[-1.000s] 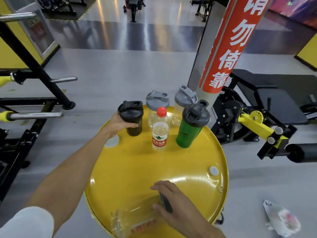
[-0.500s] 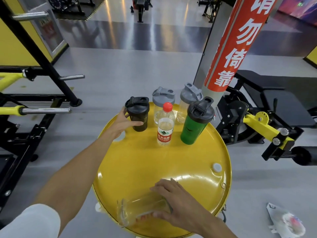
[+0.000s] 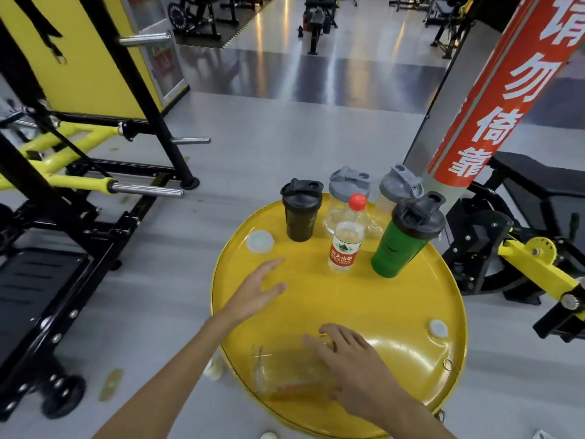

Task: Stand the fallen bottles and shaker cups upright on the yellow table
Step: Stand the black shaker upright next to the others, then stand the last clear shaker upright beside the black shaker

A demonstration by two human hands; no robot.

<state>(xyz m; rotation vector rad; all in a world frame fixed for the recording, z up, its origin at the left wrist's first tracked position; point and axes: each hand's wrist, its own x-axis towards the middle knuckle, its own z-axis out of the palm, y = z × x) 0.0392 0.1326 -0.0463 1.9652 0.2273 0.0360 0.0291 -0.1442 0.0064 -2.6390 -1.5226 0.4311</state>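
Note:
On the round yellow table [image 3: 395,299] a black shaker cup [image 3: 301,212], two clear shakers with grey lids [image 3: 346,191] [image 3: 399,188], a red-capped water bottle [image 3: 346,236] and a green shaker with a black lid [image 3: 406,237] all stand upright at the far side. A clear shaker cup [image 3: 285,372] lies on its side at the near edge. My right hand [image 3: 351,362] rests over that fallen cup with fingers curled on it. My left hand [image 3: 256,289] hovers open above the table's left part, apart from the black shaker.
A pillar with a red banner [image 3: 493,90] rises right behind the table. Black and yellow gym frames [image 3: 95,185] stand at the left, a weight machine [image 3: 519,248] at the right. Two white caps [image 3: 259,241] [image 3: 437,328] sit in the tabletop.
My left hand has let go of the black shaker and drawn back toward me, open. My right hand stays on the lying clear cup. The camera has moved closer.

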